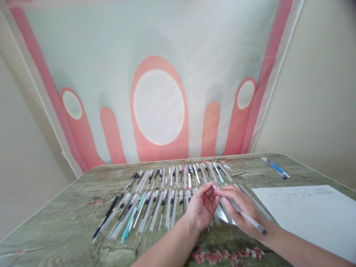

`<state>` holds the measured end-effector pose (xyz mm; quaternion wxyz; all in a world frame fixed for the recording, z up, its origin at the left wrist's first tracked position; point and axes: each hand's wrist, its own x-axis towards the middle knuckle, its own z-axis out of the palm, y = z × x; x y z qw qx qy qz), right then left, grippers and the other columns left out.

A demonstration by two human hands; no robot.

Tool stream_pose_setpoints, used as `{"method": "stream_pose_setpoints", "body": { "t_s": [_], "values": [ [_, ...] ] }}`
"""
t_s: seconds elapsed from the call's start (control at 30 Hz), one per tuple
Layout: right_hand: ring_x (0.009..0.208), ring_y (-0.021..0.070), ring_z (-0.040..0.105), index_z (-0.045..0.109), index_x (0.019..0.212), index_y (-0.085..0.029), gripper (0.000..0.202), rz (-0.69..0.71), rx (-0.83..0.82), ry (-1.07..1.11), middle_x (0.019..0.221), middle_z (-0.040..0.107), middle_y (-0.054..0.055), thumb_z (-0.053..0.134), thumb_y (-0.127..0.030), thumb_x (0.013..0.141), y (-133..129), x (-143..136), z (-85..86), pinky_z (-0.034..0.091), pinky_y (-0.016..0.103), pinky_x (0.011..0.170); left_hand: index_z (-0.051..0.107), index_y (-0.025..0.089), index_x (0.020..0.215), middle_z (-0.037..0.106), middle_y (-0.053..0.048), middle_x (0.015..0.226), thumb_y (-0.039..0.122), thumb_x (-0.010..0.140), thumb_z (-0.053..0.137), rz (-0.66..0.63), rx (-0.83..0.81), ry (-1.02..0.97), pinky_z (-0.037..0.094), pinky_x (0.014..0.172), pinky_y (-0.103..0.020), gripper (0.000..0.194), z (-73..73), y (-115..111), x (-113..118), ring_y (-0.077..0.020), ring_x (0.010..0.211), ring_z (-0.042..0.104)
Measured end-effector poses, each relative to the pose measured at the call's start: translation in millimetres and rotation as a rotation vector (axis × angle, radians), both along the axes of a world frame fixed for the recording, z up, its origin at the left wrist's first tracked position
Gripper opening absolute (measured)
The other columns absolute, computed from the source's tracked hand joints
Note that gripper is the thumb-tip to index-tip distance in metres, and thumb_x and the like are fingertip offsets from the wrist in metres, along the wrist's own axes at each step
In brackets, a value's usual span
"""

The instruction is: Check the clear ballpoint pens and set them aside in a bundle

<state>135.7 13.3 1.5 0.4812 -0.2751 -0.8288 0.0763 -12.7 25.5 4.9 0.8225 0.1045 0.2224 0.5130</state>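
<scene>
My right hand (243,209) is closed around a clear-barrelled pen (247,217), whose dark end points down to the right. The pen's other end meets the fingertips of my left hand (204,205), which is turned palm up with its fingers curled and pinched at that tip. Both hands are above the near row of pen parts. That row (150,211) holds clear barrels, dark refills and caps laid side by side, with a turquoise pen (129,226) near its left end. A farther row (178,176) of similar parts lies behind it. Some parts are hidden under my hands.
On the right lies a white paper (311,215) with faint marks. Behind it, at the back right, are a blue pen (280,170) and a clear pen (272,167). The wood-patterned table (66,211) ends before a patterned backdrop (158,148).
</scene>
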Motion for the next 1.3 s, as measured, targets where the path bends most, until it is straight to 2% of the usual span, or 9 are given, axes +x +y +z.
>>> {"method": "stream_pose_setpoints", "body": {
  "t_s": [0.1, 0.27, 0.4, 0.77, 0.9, 1.03, 1.3],
  "values": [
    [0.098, 0.0198, 0.054, 0.052, 0.108, -0.017, 0.029, -0.004, 0.007, 0.005, 0.102, 0.057, 0.01, 0.046, -0.01, 0.08, -1, -1, 1.8, 0.047, 0.035, 0.084, 0.063, 0.009, 0.084, 0.067, -0.003, 0.073, 0.016, 0.072, 0.062, 0.018, 0.024, 0.024, 0.05, 0.058, -0.016, 0.014, -0.3, -1, 2, -0.0078, 0.062, 0.061],
    [0.097, 0.0197, 0.055, 0.05, 0.11, -0.018, 0.031, -0.017, 0.03, -0.007, 0.101, 0.057, 0.009, 0.045, -0.009, 0.08, -2, -2, 5.0, 0.047, 0.035, 0.083, 0.063, 0.009, 0.081, 0.066, -0.004, 0.077, 0.017, 0.07, 0.064, 0.161, 0.11, 0.105, 0.05, 0.06, -0.017, 0.013, -1.9, -3, 6, -0.0081, 0.066, 0.06],
    [0.097, 0.0199, 0.054, 0.049, 0.11, -0.019, 0.032, -0.028, 0.046, -0.013, 0.101, 0.057, 0.009, 0.046, -0.009, 0.08, -1, -2, 3.2, 0.046, 0.035, 0.084, 0.064, 0.009, 0.081, 0.065, -0.005, 0.079, 0.017, 0.069, 0.064, 0.202, 0.145, 0.156, 0.05, 0.062, -0.017, 0.014, -2.1, -5, 7, -0.0083, 0.067, 0.06],
    [0.099, 0.0195, 0.054, 0.049, 0.111, -0.018, 0.031, -0.03, 0.049, -0.01, 0.103, 0.056, 0.009, 0.045, -0.009, 0.081, -1, 0, 3.4, 0.046, 0.034, 0.085, 0.064, 0.011, 0.078, 0.062, -0.004, 0.076, 0.019, 0.07, 0.064, 0.168, 0.254, 0.203, 0.048, 0.063, -0.02, 0.011, -0.7, -6, 4, -0.0089, 0.066, 0.057],
    [0.098, 0.0191, 0.055, 0.051, 0.108, -0.019, 0.028, -0.055, -0.014, 0.029, 0.102, 0.057, 0.008, 0.045, -0.012, 0.082, 2, 0, 3.0, 0.047, 0.034, 0.084, 0.065, 0.012, 0.086, 0.062, -0.004, 0.074, 0.026, 0.07, 0.065, 0.167, 0.259, 0.229, 0.047, 0.061, -0.02, 0.021, 0.1, -7, 6, -0.0095, 0.066, 0.057],
    [0.097, 0.0194, 0.055, 0.053, 0.105, -0.019, 0.024, -0.052, -0.058, 0.058, 0.101, 0.058, 0.009, 0.044, -0.014, 0.083, 4, -1, 5.1, 0.047, 0.034, 0.082, 0.061, 0.017, 0.104, 0.063, -0.006, 0.086, 0.021, 0.066, 0.069, 0.204, 0.271, 0.272, 0.047, 0.066, -0.024, 0.039, -0.2, -8, 6, -0.0121, 0.073, 0.059],
    [0.097, 0.0203, 0.055, 0.053, 0.104, -0.019, 0.024, -0.064, -0.03, 0.056, 0.101, 0.059, 0.009, 0.043, -0.016, 0.083, 4, -2, 4.3, 0.047, 0.035, 0.082, 0.066, 0.015, 0.098, 0.065, -0.008, 0.088, 0.019, 0.062, 0.069, 0.235, 0.321, 0.386, 0.048, 0.068, -0.028, 0.037, 0.7, -10, 7, -0.0163, 0.077, 0.06]
  ]
}}
